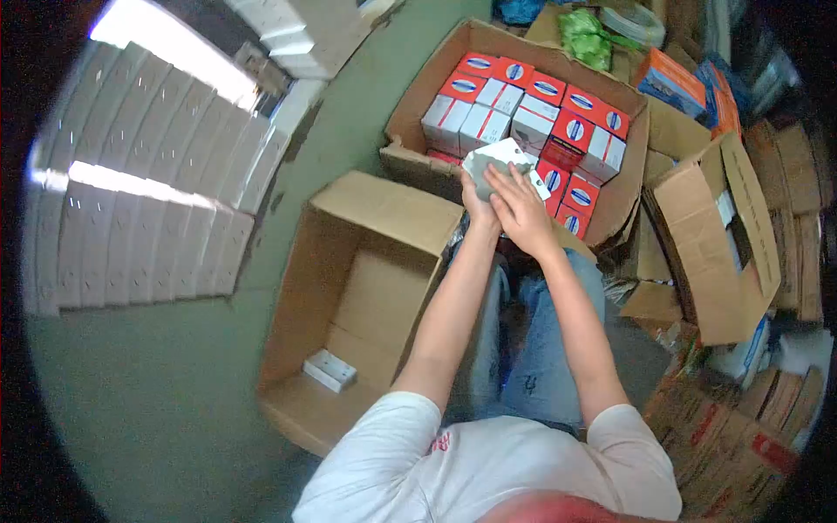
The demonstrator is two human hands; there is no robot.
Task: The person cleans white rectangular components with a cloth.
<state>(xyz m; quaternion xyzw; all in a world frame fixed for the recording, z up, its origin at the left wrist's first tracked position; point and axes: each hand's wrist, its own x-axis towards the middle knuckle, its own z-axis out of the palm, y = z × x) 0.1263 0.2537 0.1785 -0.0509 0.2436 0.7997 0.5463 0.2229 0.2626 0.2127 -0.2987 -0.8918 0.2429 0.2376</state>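
Note:
A whitish flat piece (pixel 493 162) with small dark holes is between my two hands, over the near edge of a carton (pixel 632 161) of small red and white boxes (pixel 558 131). My left hand (pixel 478 202) grips its lower left side, fingers partly hidden. My right hand (pixel 520 200) lies on top of it, fingers stretched out and close together. Below and to the left stands an open brown box (pixel 375 205) with a small white block (pixel 330 370) on its bottom.
Stacked white panels (pixel 139 192) stand at the left. More white pieces (pixel 305 35) are at the top. An open carton (pixel 711 253) and flattened cardboard (pixel 732 427) are on the right. A green plastic bag (pixel 588 39) and an orange box (pixel 671 83) lie behind.

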